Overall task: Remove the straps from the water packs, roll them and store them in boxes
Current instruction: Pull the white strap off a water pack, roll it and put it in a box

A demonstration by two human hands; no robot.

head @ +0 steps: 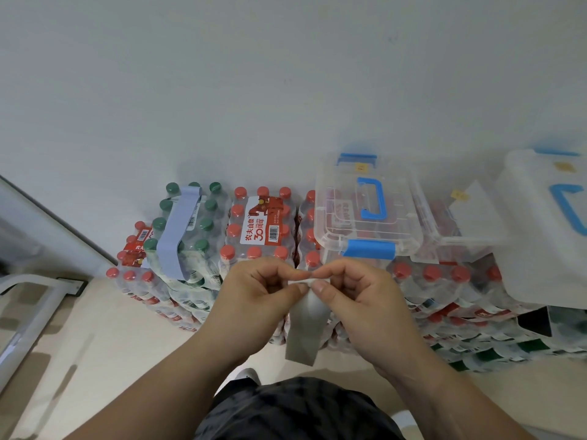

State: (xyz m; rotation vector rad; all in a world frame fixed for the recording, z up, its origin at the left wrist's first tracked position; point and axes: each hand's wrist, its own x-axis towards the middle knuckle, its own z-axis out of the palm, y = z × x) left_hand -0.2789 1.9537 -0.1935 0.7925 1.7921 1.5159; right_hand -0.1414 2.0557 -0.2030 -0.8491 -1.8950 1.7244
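Right, the big picture first: a stack of shrink-wrapped water packs (263, 230) runs along a plain white wall (222, 74), standing on a pale floor (104, 344), with a metal frame (28, 300) off to the left. On top of the packs sit a clear lidded box (365, 214) with blue latches and, at the far right, a second, frosted box (546, 223). One green-capped pack still wears its lilac strap (178, 230).

Now the hands. A grey strap (305, 328) hangs free in front of the packs, its top end pinched between thumb and forefinger of the left hand (263, 296) and the right hand (359, 300), fingertips pressed together on that edge. This looks like the start of the roll. To do it well, I'd say fold the first turn tight and square, keep both edges lined up, and let the tail hang straight so the coil doesn't cone. The clear box looks latched, so it will need opening first.
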